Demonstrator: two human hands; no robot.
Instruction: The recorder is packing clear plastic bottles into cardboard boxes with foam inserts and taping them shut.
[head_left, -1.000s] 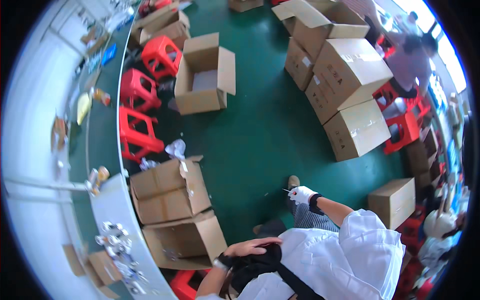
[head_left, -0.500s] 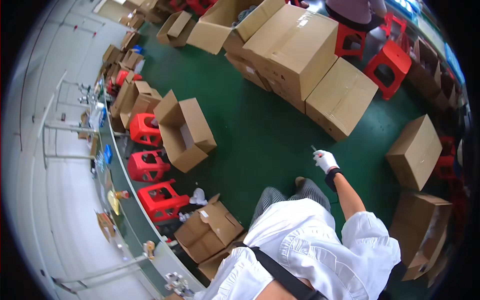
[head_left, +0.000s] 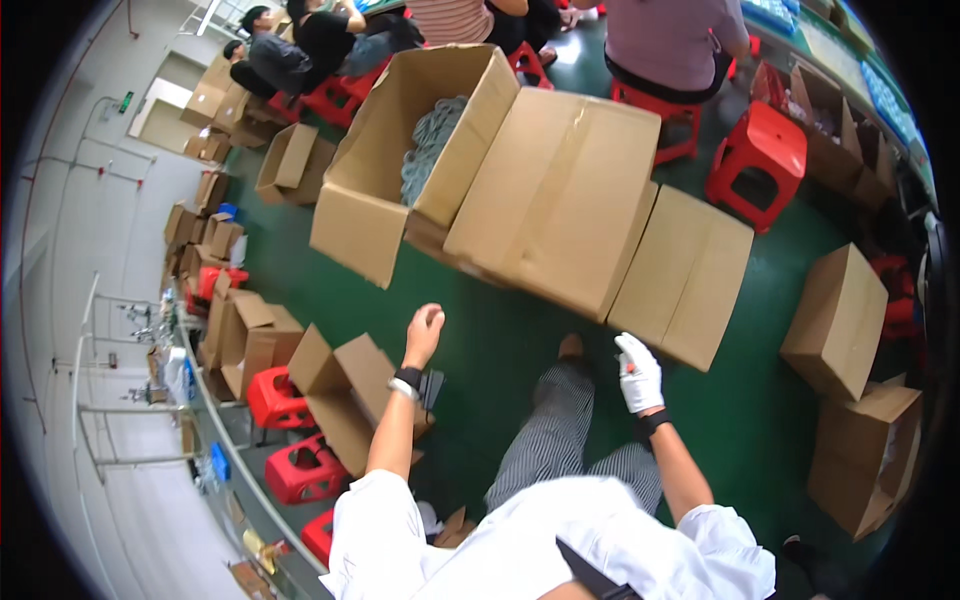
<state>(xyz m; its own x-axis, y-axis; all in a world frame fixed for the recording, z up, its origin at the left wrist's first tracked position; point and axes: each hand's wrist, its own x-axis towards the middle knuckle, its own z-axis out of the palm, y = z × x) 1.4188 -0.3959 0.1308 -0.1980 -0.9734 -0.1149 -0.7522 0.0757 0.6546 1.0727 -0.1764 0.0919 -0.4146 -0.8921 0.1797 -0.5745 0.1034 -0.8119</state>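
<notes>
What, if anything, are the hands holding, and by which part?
Nothing shows in the left hand. Red shows on the gloved right hand; whether that hand holds anything, and where, cannot be told.

White shirt (head_left: pixel 500 545), striped trousers (head_left: pixel 545 430), white-gloved right hand (head_left: pixel 641 380)

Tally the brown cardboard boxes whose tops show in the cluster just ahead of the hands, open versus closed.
Open brown cardboard box with grey-blue coiled material inside: 1
Closed brown cardboard boxes, the larger box and the smaller box: 2
Total: 3
</notes>
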